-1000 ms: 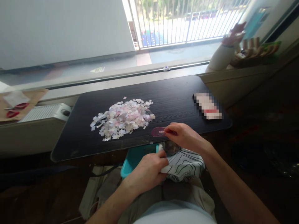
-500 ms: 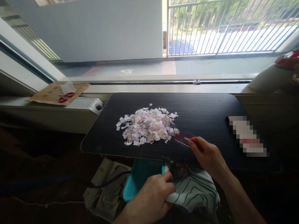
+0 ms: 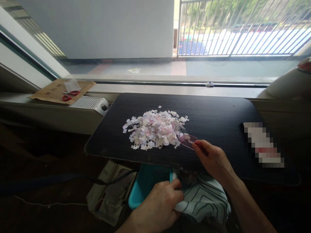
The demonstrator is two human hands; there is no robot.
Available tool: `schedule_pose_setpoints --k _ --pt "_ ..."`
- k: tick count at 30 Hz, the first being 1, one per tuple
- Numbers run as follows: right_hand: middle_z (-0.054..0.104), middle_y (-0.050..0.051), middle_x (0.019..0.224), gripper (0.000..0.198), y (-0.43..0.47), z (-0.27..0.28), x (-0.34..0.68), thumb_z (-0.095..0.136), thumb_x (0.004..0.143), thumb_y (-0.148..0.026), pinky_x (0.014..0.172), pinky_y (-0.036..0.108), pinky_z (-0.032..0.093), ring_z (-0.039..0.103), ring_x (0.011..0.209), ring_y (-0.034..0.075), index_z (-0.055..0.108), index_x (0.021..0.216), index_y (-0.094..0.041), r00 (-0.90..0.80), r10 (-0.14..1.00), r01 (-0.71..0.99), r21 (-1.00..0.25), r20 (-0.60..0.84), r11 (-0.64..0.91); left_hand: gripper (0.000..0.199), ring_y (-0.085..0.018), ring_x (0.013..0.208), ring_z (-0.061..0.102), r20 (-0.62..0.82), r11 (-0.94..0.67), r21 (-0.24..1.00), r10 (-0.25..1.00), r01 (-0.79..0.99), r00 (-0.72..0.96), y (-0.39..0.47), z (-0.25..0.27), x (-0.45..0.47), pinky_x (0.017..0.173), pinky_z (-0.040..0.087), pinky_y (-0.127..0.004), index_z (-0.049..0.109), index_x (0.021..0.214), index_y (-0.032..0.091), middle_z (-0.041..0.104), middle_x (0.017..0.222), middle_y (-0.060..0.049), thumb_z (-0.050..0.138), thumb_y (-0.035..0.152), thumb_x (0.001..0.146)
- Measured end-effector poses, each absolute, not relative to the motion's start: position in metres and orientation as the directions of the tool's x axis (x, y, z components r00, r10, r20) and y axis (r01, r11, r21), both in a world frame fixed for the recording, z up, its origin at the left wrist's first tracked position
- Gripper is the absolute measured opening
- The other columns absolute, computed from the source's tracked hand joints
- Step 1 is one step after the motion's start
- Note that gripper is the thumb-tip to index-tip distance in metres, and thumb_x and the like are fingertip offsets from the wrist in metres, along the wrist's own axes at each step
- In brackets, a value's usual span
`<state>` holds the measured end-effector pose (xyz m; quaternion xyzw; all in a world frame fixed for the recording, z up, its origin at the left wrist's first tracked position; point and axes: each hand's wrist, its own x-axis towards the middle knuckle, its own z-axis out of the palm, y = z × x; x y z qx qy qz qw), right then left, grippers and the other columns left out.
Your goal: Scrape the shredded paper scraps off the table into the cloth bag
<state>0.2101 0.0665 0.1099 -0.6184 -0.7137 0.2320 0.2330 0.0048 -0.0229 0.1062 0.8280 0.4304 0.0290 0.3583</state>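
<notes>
A heap of small white and pinkish paper scraps (image 3: 157,129) lies on the dark table (image 3: 213,113). My right hand (image 3: 216,160) pinches the handle of a clear pink scoop (image 3: 188,141), whose front edge reaches into the heap's right side. Below the table's front edge, my left hand (image 3: 162,200) is closed on the rim of a white bag with dark wavy lines (image 3: 204,197). The bag's opening faces up under the table edge; its inside is mostly hidden. Left of it stands a teal bin (image 3: 143,181), partly covered by my left hand.
A blurred-out flat object (image 3: 263,144) lies at the table's right. Red-handled scissors (image 3: 70,95) rest on a brown envelope (image 3: 53,90) on the sill, beside a white heater (image 3: 89,104). A pale open box (image 3: 109,191) and a cable are on the floor left of the bin.
My right hand has pushed the scoop slightly left, into the edge of the scraps. My left hand keeps its hold on the bag. The view has shifted a little.
</notes>
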Motion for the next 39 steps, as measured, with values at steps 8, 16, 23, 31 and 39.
schedule_pose_setpoints --k 8,16,23,31,39 --pt "0.068 -0.001 0.069 0.025 0.060 0.115 0.217 0.049 0.090 -0.042 0.059 0.025 0.040 0.061 0.060 0.015 0.066 0.088 -0.023 -0.121 0.993 0.800 -0.591 0.005 0.100 0.012 -0.014 0.078 0.059 -0.249 -0.372 0.618 0.743 0.693 0.621 -0.025 0.108 0.005 0.069 0.043 -0.023 0.057 0.076 0.020 0.058 0.094 0.004 0.065 0.011 0.075" --pt "0.067 -0.002 0.067 0.028 0.049 0.117 0.223 0.049 0.090 -0.044 0.057 0.024 0.039 0.059 0.058 0.014 0.067 0.087 -0.022 -0.145 0.989 0.784 -0.613 -0.028 0.098 0.008 -0.015 0.076 0.059 -0.244 -0.432 0.587 0.712 0.685 0.658 -0.027 0.111 0.011 0.067 0.044 -0.024 0.059 0.076 0.020 0.059 0.094 0.002 0.066 0.017 0.078" --pt "0.067 0.000 0.066 0.028 0.043 0.119 0.221 0.047 0.091 -0.041 0.055 0.025 0.040 0.059 0.057 0.014 0.067 0.086 -0.021 -0.220 0.975 0.769 -0.621 -0.037 0.150 0.008 -0.017 0.070 0.059 -0.248 -0.559 0.505 0.636 0.658 0.730 -0.025 0.118 0.027 0.062 0.047 -0.027 0.061 0.079 0.020 0.061 0.094 0.001 0.067 0.026 0.080" --pt "0.068 -0.001 0.065 0.028 0.042 0.122 0.225 0.048 0.090 -0.041 0.055 0.025 0.040 0.060 0.058 0.015 0.067 0.084 -0.022 -0.192 0.981 0.802 -0.578 -0.015 0.148 0.011 -0.018 0.066 0.060 -0.203 -0.610 0.468 0.630 0.639 0.750 -0.028 0.118 0.037 0.058 0.045 -0.027 0.061 0.077 0.020 0.062 0.092 0.001 0.070 0.026 0.076" --pt "0.068 0.000 0.067 0.027 0.042 0.119 0.220 0.046 0.090 -0.040 0.056 0.025 0.039 0.063 0.061 0.016 0.065 0.085 -0.023 -0.196 0.980 0.812 -0.558 0.017 0.172 0.010 -0.018 0.067 0.060 -0.210 -0.618 0.458 0.624 0.640 0.753 -0.030 0.119 0.038 0.058 0.046 -0.027 0.062 0.078 0.019 0.063 0.092 0.000 0.070 0.025 0.076"
